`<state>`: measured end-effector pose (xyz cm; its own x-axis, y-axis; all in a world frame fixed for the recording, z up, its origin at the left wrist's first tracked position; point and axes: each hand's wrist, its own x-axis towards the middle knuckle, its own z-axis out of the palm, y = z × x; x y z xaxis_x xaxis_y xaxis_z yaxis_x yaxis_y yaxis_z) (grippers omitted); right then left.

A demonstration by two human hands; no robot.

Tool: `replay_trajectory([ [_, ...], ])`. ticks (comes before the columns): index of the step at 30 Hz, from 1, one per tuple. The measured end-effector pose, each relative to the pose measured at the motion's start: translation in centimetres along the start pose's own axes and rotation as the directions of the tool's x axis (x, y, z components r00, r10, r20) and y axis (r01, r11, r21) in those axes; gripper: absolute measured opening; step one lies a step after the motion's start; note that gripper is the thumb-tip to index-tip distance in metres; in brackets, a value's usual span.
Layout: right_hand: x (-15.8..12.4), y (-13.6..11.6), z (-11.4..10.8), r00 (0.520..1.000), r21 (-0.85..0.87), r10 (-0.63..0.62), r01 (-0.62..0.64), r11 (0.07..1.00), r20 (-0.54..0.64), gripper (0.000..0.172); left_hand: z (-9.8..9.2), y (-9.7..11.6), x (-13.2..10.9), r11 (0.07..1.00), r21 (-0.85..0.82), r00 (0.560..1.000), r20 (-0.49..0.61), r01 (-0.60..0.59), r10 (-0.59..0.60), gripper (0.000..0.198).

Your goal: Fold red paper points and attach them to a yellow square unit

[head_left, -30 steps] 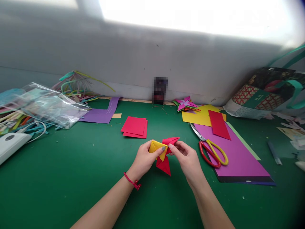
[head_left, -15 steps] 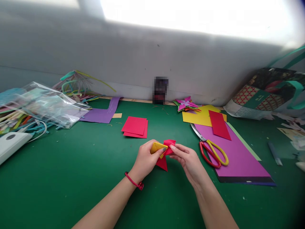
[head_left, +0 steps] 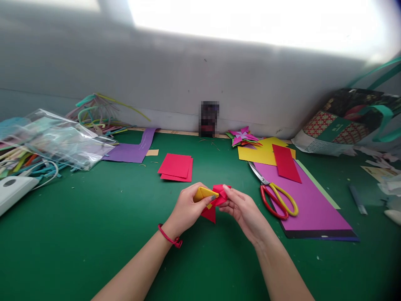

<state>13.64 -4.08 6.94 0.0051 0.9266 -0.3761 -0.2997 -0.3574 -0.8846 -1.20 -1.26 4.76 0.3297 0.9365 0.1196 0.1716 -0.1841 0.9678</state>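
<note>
Pinching from both sides

Left of the scissors (head_left: 275, 200), my left hand (head_left: 187, 209) is gripping yellow folded paper (head_left: 203, 193), its long axis pointing toward the red folded paper (head_left: 220, 196) my right hand (head_left: 246, 212) is pinching.

The folded paper (head_left: 205, 192) is yellow and red, the tabletop (head_left: 125, 225) green, the bag (head_left: 322, 121) partly red-patterned.

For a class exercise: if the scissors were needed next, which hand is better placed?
Probably the right hand: the scissors lie closer to it than to the left hand, though both hold the folded paper.
</note>
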Motion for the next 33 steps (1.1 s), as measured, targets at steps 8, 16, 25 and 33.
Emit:
replay_trajectory([
  [8, 0.2, 0.4, -0.3, 1.0, 0.002, -0.011, 0.011, 1.0, 0.029, 0.032, -0.3, 0.0, -0.1, 0.99, -0.069, 0.987, 0.105, 0.126, -0.119, 0.02],
  [16, 0.2, 0.3, -0.3, 0.999, -0.033, -0.034, 0.034, 0.999, -0.004, 0.033, -0.1, -0.1, -0.2, 0.99, -0.046, 0.987, 0.099, 0.133, -0.128, 0.02],
  [25, 0.0, 0.0, -0.6, 0.999, -0.147, -0.009, 0.015, 0.989, 0.045, 0.032, -0.3, -0.1, -0.3, 0.991, -0.011, 0.987, 0.094, 0.134, -0.133, 0.019],
  [33, 0.0, 0.0, -1.3, 0.994, -0.272, -0.045, 0.07, 0.96, 0.097, 0.036, -0.2, -0.3, -0.3, 0.987, 0.007, 0.981, 0.112, 0.159, -0.159, 0.022],
])
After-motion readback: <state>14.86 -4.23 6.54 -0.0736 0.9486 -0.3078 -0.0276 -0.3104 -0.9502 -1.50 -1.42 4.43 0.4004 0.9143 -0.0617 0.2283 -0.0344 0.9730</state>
